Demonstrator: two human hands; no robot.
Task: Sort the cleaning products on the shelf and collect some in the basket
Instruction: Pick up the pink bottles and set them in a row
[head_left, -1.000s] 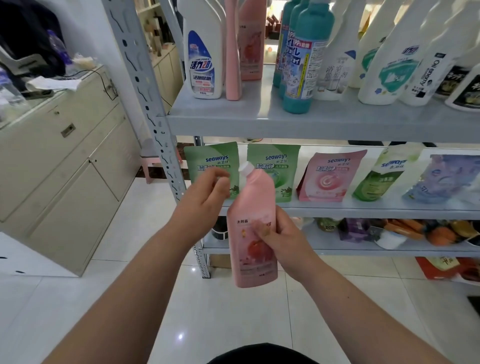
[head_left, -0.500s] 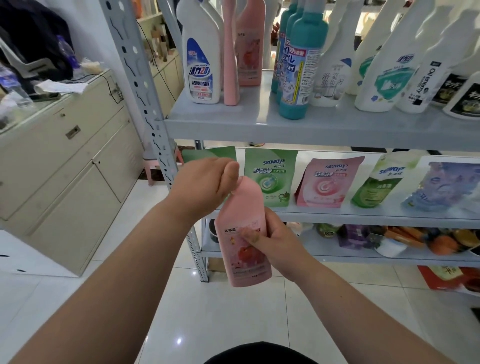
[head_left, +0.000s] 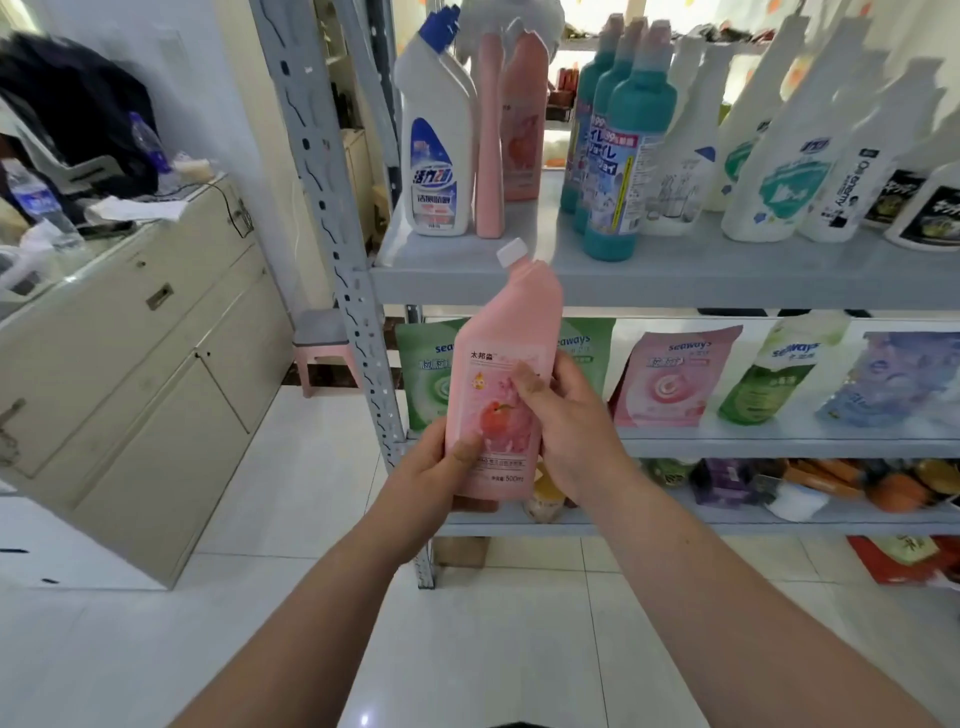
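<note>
I hold a pink toilet-cleaner bottle (head_left: 501, 374) in both hands, in front of the shelving unit's left end and level with its middle tier. It is nearly upright, leaning a little to the right, and its white cap (head_left: 511, 253) reaches the front edge of the upper shelf board (head_left: 727, 273). The label with a peach picture faces me.

My left hand (head_left: 431, 467) cups the bottle's lower left corner, thumb pressed flat on the bottom of the label and fingers curled under the base. My right hand (head_left: 566, 431) wraps the right side, its thumb lying across the label's upper right.

On the upper shelf board, just behind the cap, stand a white bottle with a blue cap (head_left: 434, 145) and two more pink bottles (head_left: 522, 119). To their right stands a row of teal bottles (head_left: 623, 156), then white spray bottles (head_left: 779, 156).

On the tier behind my bottle, refill pouches lean against the back: green pouches (head_left: 423, 379) partly hidden by the bottle, and a pink pouch (head_left: 670, 374) further right.

The grey perforated upright (head_left: 337, 234) rises just left of my hands. Beyond it a beige metal cabinet (head_left: 130, 364) carries a plastic water bottle (head_left: 39, 202) among clutter.
</note>
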